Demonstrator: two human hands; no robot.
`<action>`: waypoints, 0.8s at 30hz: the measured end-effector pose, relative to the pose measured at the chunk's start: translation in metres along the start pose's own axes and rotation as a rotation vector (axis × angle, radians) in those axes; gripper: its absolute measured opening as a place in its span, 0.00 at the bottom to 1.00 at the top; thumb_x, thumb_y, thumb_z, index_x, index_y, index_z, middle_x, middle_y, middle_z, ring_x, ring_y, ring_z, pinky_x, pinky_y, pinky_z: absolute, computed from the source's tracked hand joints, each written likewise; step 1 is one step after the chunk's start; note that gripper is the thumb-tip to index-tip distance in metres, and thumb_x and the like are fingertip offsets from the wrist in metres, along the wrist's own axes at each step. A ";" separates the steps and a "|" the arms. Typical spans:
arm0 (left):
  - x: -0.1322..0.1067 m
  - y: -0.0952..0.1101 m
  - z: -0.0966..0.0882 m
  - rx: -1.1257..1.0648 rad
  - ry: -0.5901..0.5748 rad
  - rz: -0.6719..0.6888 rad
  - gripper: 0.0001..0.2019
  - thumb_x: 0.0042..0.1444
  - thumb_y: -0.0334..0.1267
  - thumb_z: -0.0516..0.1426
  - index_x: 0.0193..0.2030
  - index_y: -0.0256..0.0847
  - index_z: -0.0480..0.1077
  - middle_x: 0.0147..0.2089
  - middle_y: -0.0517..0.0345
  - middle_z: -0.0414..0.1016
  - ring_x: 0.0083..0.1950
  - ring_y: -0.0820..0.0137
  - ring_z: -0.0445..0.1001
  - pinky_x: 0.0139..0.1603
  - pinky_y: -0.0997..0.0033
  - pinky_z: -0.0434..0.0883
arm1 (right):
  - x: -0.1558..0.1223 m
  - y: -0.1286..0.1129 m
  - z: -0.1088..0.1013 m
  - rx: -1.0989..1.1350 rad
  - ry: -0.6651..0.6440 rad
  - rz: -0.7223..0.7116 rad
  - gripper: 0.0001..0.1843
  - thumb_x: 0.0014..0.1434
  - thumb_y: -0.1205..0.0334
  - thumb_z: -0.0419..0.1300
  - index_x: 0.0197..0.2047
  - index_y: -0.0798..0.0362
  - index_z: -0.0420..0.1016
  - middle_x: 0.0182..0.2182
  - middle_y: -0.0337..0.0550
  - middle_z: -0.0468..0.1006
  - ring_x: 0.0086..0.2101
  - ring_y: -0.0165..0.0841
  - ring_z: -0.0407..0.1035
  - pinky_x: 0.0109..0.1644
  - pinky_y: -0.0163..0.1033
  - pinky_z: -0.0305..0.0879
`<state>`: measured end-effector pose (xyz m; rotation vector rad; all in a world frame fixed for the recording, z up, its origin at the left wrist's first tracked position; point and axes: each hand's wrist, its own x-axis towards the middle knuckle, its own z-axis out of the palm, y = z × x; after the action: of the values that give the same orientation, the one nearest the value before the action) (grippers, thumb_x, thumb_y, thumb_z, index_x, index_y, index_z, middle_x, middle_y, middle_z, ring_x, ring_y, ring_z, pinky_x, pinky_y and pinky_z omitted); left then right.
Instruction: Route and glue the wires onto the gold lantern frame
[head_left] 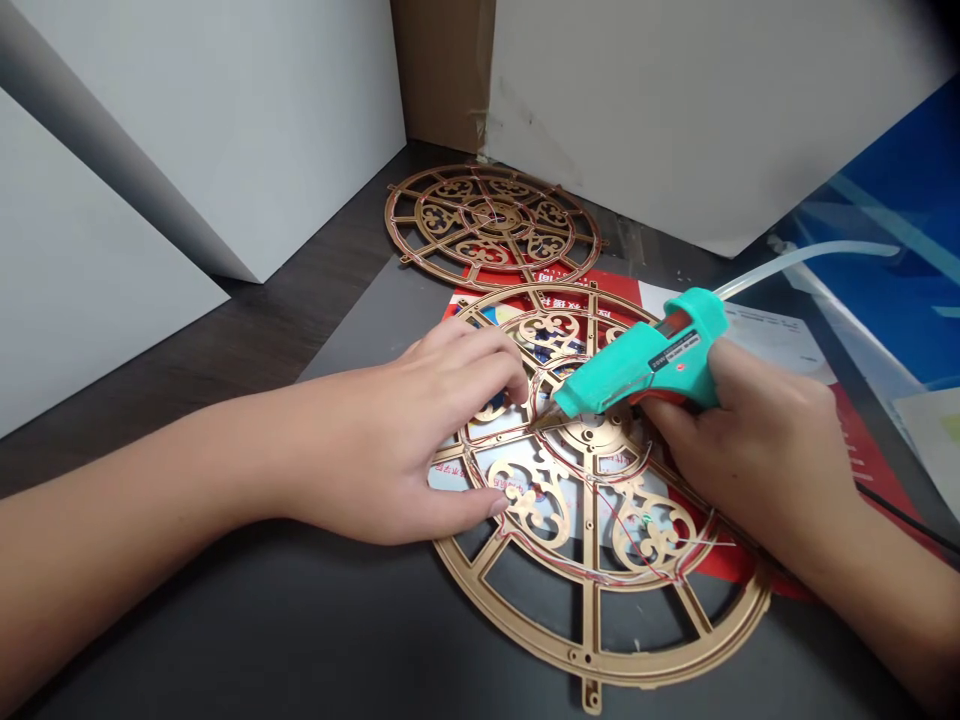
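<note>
right hand (757, 450) gripping teal hot glue gun (645, 355) | left hand (405, 430) spread on gold fretwork wheel (592, 640), wires (626, 540) laid | second wired wheel (491, 225) at table (285, 320) back corner

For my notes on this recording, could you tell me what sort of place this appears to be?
Probably a small craft or model-making workbench: a teal hot glue gun, gold filigree wheels strung with fine wire, and white boards propped around a dark tabletop.

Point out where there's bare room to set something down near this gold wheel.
Dark tabletop shows below the left hand and left of the gold filigree wheel. Crowded: around the glue gun and right hand, over the red printed sheet.
</note>
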<state>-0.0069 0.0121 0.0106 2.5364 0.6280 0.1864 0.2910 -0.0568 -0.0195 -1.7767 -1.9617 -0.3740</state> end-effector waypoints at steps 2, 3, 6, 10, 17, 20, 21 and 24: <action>0.000 0.000 -0.001 -0.001 -0.009 0.004 0.20 0.64 0.48 0.64 0.58 0.45 0.68 0.62 0.49 0.70 0.65 0.54 0.66 0.76 0.43 0.62 | 0.000 0.000 -0.001 -0.007 0.004 -0.013 0.19 0.59 0.53 0.59 0.30 0.44 0.48 0.20 0.34 0.56 0.22 0.33 0.49 0.28 0.38 0.44; 0.000 0.000 -0.001 -0.002 -0.012 0.003 0.20 0.64 0.48 0.64 0.58 0.45 0.68 0.62 0.49 0.70 0.65 0.53 0.66 0.75 0.44 0.63 | 0.000 0.000 -0.001 -0.008 0.009 -0.025 0.19 0.59 0.54 0.59 0.30 0.44 0.48 0.20 0.34 0.56 0.22 0.33 0.49 0.28 0.37 0.44; 0.000 0.000 -0.002 -0.009 -0.012 0.000 0.20 0.64 0.48 0.64 0.58 0.45 0.68 0.62 0.49 0.71 0.65 0.53 0.66 0.73 0.45 0.66 | 0.000 0.000 -0.001 -0.012 0.029 -0.075 0.19 0.58 0.57 0.60 0.31 0.44 0.48 0.20 0.32 0.56 0.22 0.32 0.50 0.27 0.37 0.45; 0.001 0.000 0.000 -0.004 -0.012 0.006 0.20 0.64 0.48 0.63 0.58 0.46 0.67 0.62 0.50 0.70 0.65 0.54 0.66 0.75 0.43 0.63 | 0.002 0.000 0.000 -0.046 0.083 -0.151 0.18 0.56 0.60 0.60 0.32 0.44 0.49 0.19 0.31 0.56 0.21 0.31 0.50 0.26 0.35 0.45; -0.002 -0.001 0.006 -0.033 0.061 0.028 0.20 0.64 0.46 0.65 0.59 0.46 0.67 0.63 0.50 0.70 0.65 0.56 0.65 0.64 0.55 0.70 | 0.003 0.000 0.001 -0.057 0.115 -0.202 0.19 0.56 0.60 0.60 0.32 0.44 0.47 0.17 0.30 0.57 0.18 0.31 0.50 0.24 0.33 0.45; -0.003 -0.002 0.008 -0.047 0.069 0.027 0.21 0.63 0.45 0.66 0.59 0.47 0.68 0.62 0.51 0.70 0.65 0.56 0.65 0.62 0.56 0.70 | 0.003 0.001 0.002 -0.067 0.117 -0.206 0.20 0.55 0.60 0.60 0.32 0.43 0.46 0.17 0.30 0.57 0.18 0.31 0.50 0.24 0.32 0.45; -0.003 -0.002 0.008 -0.050 0.071 0.024 0.21 0.63 0.45 0.66 0.59 0.47 0.68 0.62 0.51 0.70 0.65 0.56 0.65 0.62 0.56 0.71 | 0.004 0.001 0.002 -0.069 0.119 -0.209 0.20 0.55 0.60 0.59 0.32 0.43 0.46 0.17 0.30 0.57 0.18 0.31 0.50 0.24 0.32 0.45; -0.002 -0.002 0.008 -0.056 0.072 0.023 0.20 0.62 0.45 0.66 0.58 0.47 0.68 0.62 0.51 0.70 0.65 0.56 0.65 0.62 0.56 0.71 | 0.004 0.002 0.003 -0.071 0.127 -0.218 0.20 0.56 0.60 0.59 0.32 0.43 0.46 0.17 0.30 0.57 0.17 0.31 0.50 0.24 0.32 0.44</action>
<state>-0.0078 0.0089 0.0028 2.4935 0.6126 0.3000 0.2918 -0.0516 -0.0204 -1.5426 -2.0791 -0.6202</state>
